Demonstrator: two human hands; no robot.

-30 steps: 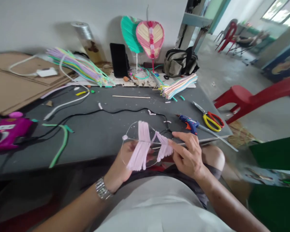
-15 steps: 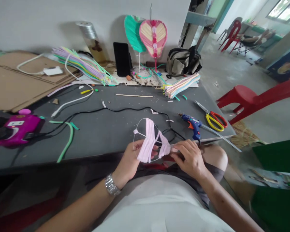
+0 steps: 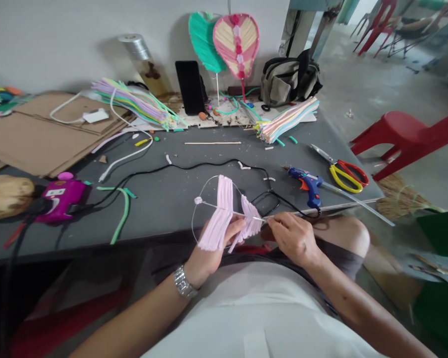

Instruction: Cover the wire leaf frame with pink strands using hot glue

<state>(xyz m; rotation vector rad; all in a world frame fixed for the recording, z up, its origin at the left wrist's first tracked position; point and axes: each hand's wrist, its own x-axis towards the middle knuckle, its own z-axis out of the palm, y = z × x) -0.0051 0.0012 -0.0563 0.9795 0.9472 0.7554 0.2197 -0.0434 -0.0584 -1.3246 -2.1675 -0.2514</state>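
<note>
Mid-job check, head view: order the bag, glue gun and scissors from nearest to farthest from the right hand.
1. Glue gun: just beyond the right hand, slightly rightward.
2. Scissors: right of the glue gun.
3. Bag: far back, left of the scissors.

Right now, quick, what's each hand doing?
Left hand: closed, holding the pink fan.
Right hand: closed, holding the fan's stick.

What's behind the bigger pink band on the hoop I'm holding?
Your left hand passes behind it, showing below and to the right; the part covered by the pink band can't be seen.
</note>
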